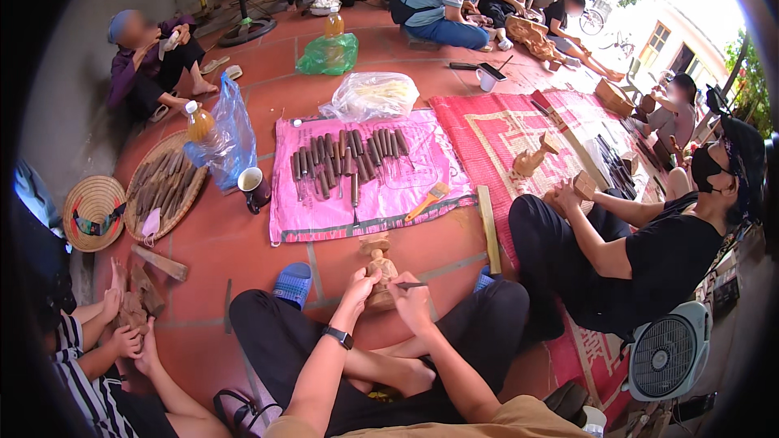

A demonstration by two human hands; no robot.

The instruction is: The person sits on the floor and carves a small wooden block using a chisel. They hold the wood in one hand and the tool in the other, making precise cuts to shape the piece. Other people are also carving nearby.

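Observation:
A carved wooden figurine [378, 264] with a wide round top stands upright between my crossed legs. My left hand [357, 292] is closed around its left side, thumb on the carved front. In my right hand [411, 302] is a thin dark pen-like tool [412, 285], held in a pinch close to the figurine's right side; its tip is hard to make out. Beyond the figurine, a pink plastic sheet [284, 219] carries several wood-handled chisels [329, 164], mostly in rows. One chisel [355, 196] lies apart, pointing towards me, and a flat brush [428, 201] rests at the right.
A wooden strip [488, 227] lies to the right, near a masked person [673, 259] holding a wood block. At the left are a dark mug [255, 191], a basket of tool handles [166, 182] and another person's hands [134, 337] on wood. A fan [669, 350] stands lower right.

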